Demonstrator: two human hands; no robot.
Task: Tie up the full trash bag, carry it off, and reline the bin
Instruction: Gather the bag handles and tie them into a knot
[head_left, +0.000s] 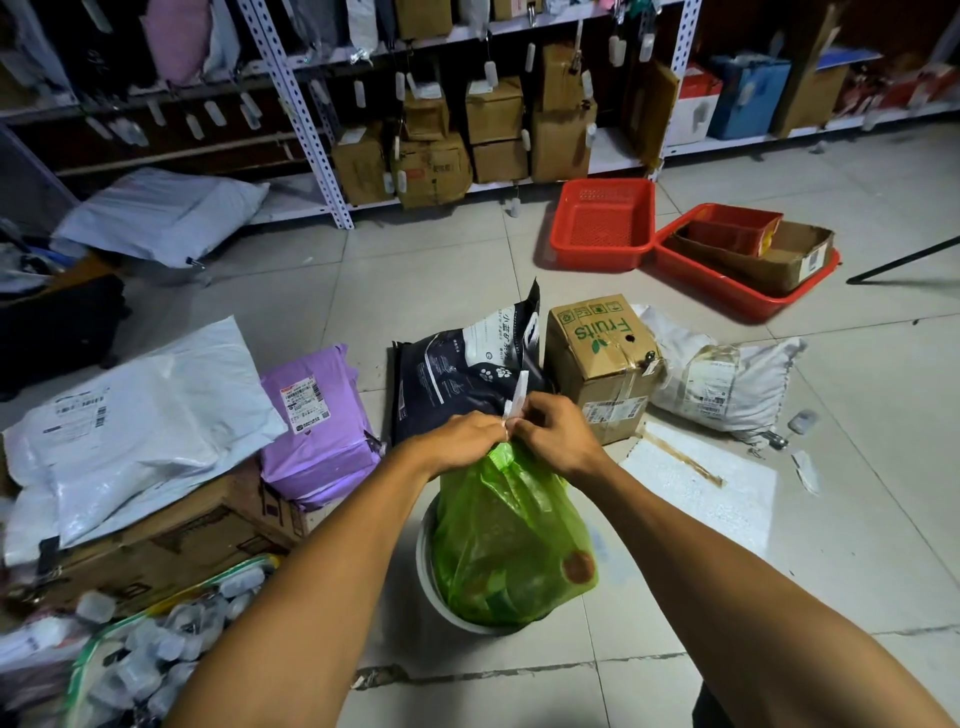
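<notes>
A full, translucent green trash bag (511, 540) bulges out of a round white bin (428, 577) on the tiled floor. Its neck is gathered into a bunch at the top. My left hand (462, 441) grips the gathered neck from the left. My right hand (556, 434) pinches the same bunch from the right, fingers closed. A thin white strip (517, 397) sticks up between the two hands; which hand holds it I cannot tell. Most of the bin is hidden by the bag.
A dark pet-food bag (462, 364) and a Fruits carton (602, 358) stand just beyond the bin. Purple parcel (317, 421), white mailer (140, 415) and cartons lie left. Red baskets (602, 223) sit far right. Shelving (467, 104) lines the back wall.
</notes>
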